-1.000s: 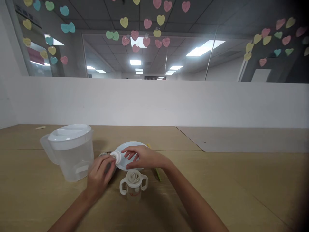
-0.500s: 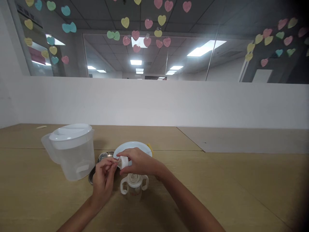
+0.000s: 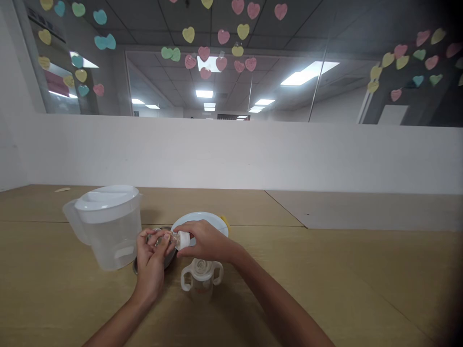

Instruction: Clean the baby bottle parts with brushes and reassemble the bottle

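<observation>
A wood-toned table [image 3: 325,289] fills the foreground, and nearest on it a two-handled cup [image 3: 202,279] stands upright, its handles out to left and right and its swirled top facing up. Just beyond and above the cup, the two hands meet over a small white cap [image 3: 184,240] with a clear tip [image 3: 175,239]. The cap lies on its side in the air, its long axis running nearly level from left to right: the clear tip points left, and the wider white end faces the right palm. The left hand [image 3: 151,255] pinches the tip between thumb and fingers; the right hand [image 3: 209,242] grips the white part from the other side. Beneath and behind the left hand lies a dark metal tray [image 3: 135,266], partly hidden, with a lidded clear pitcher [image 3: 114,236] just to its left, handle turned left. Behind the right hand sits a pale plate [image 3: 217,222], something yellow [image 3: 226,224] at its right edge. Farther back rises a white wall [image 3: 231,154], topped by glass dotted with heart-shaped notes [image 3: 188,34].
</observation>
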Demonstrator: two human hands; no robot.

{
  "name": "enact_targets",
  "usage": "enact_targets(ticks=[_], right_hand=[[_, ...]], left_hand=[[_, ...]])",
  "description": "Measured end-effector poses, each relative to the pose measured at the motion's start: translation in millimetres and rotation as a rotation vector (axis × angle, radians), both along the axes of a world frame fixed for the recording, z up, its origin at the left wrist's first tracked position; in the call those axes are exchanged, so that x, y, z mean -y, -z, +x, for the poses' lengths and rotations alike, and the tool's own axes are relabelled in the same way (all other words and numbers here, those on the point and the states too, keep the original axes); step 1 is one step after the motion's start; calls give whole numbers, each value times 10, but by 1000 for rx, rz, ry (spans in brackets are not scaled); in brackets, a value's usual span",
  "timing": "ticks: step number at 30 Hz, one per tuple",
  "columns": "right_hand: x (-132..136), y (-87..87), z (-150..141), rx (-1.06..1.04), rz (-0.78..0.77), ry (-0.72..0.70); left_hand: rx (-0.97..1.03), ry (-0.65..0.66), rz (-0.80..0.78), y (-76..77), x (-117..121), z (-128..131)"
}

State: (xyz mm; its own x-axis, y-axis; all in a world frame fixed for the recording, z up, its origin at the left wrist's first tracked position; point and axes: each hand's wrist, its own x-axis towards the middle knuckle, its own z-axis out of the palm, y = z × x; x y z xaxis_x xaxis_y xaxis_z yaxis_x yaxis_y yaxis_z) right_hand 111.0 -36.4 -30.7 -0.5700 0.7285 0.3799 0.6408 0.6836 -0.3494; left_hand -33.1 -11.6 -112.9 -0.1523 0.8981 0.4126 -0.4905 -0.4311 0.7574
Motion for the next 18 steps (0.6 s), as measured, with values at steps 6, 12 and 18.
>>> enact_targets(ticks=[6,12,18], right_hand=[[110,-89,42,-100,-173,38],[230,-209,122,-65,-154,-34],[163,-160,169,22,-54,11]], left_hand=[[-147,-72,133,-33,60,-40],[-490,-124,303,146,97,-73],[-592,-210,409,236,46,-58]])
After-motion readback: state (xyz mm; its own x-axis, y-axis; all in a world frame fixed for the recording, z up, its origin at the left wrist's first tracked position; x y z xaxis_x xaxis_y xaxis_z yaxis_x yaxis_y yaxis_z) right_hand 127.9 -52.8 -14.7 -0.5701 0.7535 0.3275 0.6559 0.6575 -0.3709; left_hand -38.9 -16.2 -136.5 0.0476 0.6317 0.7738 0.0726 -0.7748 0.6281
